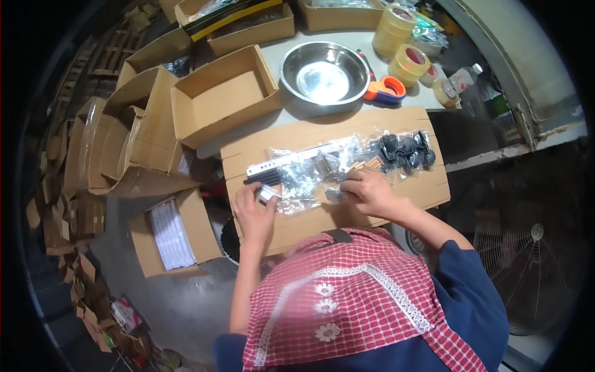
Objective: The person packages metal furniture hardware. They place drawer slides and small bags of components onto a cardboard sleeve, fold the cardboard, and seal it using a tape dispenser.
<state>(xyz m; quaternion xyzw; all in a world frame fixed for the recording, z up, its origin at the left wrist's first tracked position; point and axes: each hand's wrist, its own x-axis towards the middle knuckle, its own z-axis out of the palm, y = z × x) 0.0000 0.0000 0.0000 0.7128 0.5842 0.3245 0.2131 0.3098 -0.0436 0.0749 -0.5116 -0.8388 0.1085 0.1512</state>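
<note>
A flat cardboard sheet (427, 186) lies in front of me with clear plastic bags (300, 183) of parts on it. At their left end, my left hand (253, 214) has thumb and fingers on either side of a small white piece (268, 193). My right hand (369, 192) is closed, fingertips pinching a small clear bag (333, 195) near the middle; its contents are too small to name. Just beyond that hand are wooden dowels (372, 163). Black plastic parts (406, 152) in bags lie to the right, and a white perforated strip (265, 167) lies to the left.
Behind the sheet stand a steel bowl (325, 73), an orange and blue tape dispenser (385, 91), tape rolls (409, 65) and a plastic bottle (462, 80). Open cardboard boxes (226, 93) line the left. A box of white bundles (172, 235) sits lower left; a fan (536, 232) is at right.
</note>
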